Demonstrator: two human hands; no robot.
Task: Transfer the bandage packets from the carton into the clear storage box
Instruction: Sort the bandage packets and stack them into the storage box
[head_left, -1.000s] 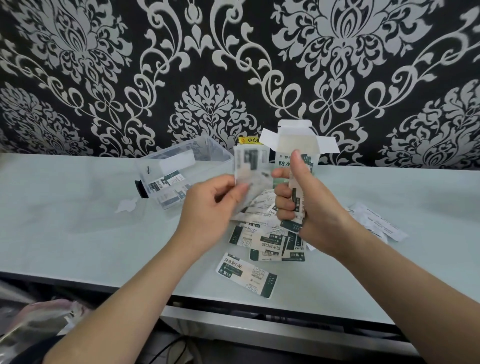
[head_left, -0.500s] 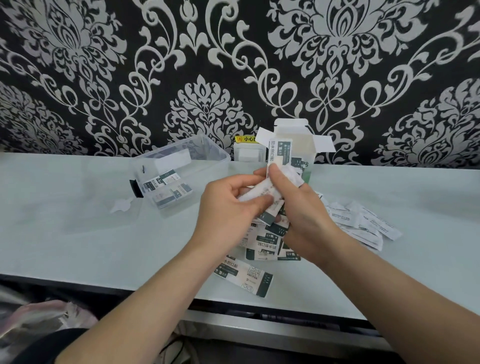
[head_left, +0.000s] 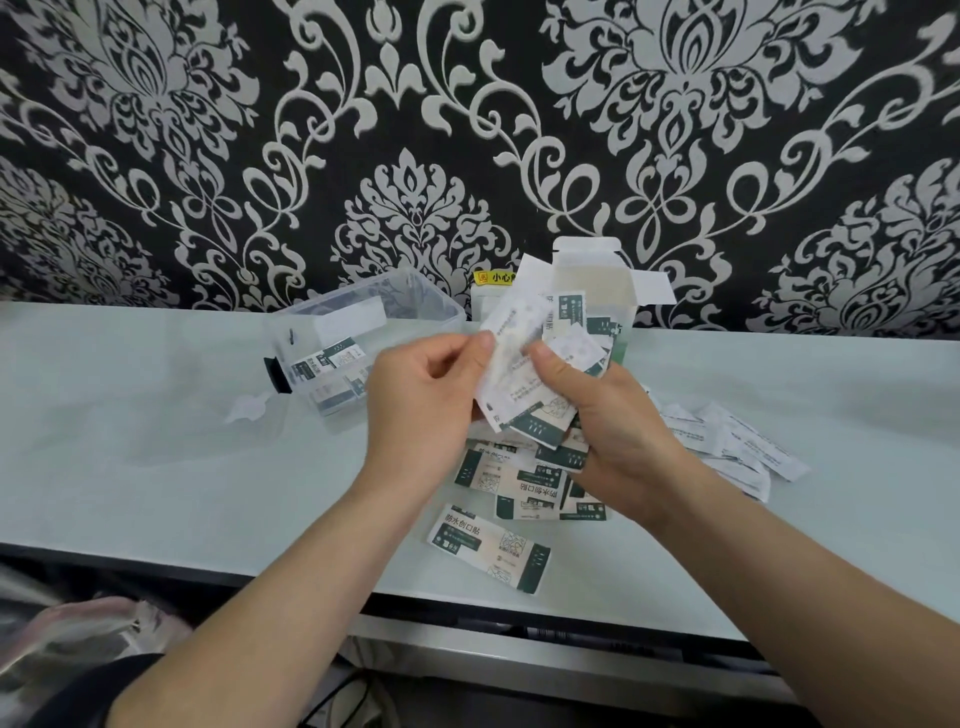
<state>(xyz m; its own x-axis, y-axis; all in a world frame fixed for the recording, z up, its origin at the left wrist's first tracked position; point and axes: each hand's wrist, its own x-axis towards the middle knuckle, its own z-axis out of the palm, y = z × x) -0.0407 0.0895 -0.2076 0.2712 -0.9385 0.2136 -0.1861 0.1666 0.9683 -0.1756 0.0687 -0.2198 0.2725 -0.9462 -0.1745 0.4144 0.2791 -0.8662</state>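
- While a small bunch of bandage packets (head_left: 524, 384) is held above the table (head_left: 156, 467), the step in hand is judged to be the gathering and sorting of packets before they are put away.
- The bunch is clamped by the right hand (head_left: 618, 441), with the thumb pressed on its front; the top edge of one packet is pinched by the left hand (head_left: 421, 415) between thumb and forefinger.
- Just behind the grip, the carton (head_left: 592, 280) is seen upright with its white flaps open; whether packets remain inside cannot be told.
- To the left of the grip and a little behind it, the clear box (head_left: 415, 301) is placed, open, and a few packets are already lying in it.
- Directly below the grip a loose pile (head_left: 524, 483) of packets is spread, one single packet (head_left: 488, 545) is lying nearer to the person, and white slips (head_left: 737, 452) are scattered to the right.
- For the next move, the bunch probably must be squared and carried leftward over the rim of the box, so that nothing slides out.
- The packets are flat, thin, rectangular paper, white with dark green print, and they look slippery when stacked; the box is of stiff transparent plastic, and the table is smooth and pale.
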